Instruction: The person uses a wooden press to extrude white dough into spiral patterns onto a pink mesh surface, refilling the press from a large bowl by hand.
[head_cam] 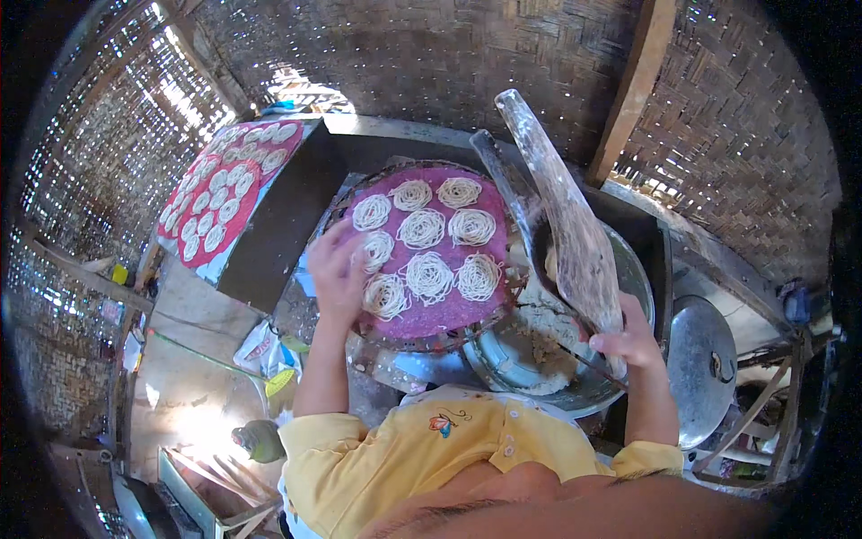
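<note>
My left hand (340, 273), somewhat blurred, is at the left edge of a round woven tray (417, 347) covered with a pink mesh cloth (397, 330). Its fingers are apart beside a noodle nest (378, 250); whether they touch it is hard to tell. Several other pale noodle nests (429, 276) lie spread over the cloth. My right hand (632, 337) grips the near end of a worn wooden press (572, 229). A second, darker wooden arm (505, 178) runs beneath the upper one. The press slants over a large metal basin (636, 269) holding pale, crumbly dough (539, 323).
A dark box (283, 215) at left bears red cloths (222, 252) with more nests. A round metal lid (700, 370) leans at right. A plastic bag (266, 350) and a dark green container (259, 441) are on the floor at left. Woven bamboo walls (431, 74) enclose the space.
</note>
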Motion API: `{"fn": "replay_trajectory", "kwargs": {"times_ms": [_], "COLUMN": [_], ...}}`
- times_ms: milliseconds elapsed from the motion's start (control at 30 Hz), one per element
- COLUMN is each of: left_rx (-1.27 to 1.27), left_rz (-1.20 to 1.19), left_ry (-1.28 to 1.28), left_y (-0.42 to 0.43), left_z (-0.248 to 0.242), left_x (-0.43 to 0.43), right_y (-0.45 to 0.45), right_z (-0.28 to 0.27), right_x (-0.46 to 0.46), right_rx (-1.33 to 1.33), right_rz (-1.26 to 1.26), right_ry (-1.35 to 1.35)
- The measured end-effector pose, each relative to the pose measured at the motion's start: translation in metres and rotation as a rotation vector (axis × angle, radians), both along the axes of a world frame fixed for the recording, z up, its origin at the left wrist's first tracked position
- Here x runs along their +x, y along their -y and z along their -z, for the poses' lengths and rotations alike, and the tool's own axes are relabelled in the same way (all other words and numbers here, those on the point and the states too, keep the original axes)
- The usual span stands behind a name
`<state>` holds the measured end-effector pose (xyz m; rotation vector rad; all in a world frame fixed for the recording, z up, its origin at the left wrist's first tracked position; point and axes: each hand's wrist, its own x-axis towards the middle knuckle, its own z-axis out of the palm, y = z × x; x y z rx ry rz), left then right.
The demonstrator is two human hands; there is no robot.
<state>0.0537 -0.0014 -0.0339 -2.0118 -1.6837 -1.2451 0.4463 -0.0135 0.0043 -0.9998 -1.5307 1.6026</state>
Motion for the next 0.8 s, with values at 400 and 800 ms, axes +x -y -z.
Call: {"fn": "replay_trajectory", "kwargs": {"times_ms": [400,800], "left_rx": [0.141,-0.163], "left_rz": [0.229,-0.081], "left_ry": [0.923,0.424], "left_y": [0.059,0.064], "left_z": [0.010,0.011], "left_x": [-0.001,-0.031], "right_y": [0.063,0.142], "right_z": [0.008,0.016], "right_x": [0.010,0.041], "right_rx": [-0.050,-0.020], "right_rz": [-0.091,0.109], "right_ry": [0.013,0.073]}}
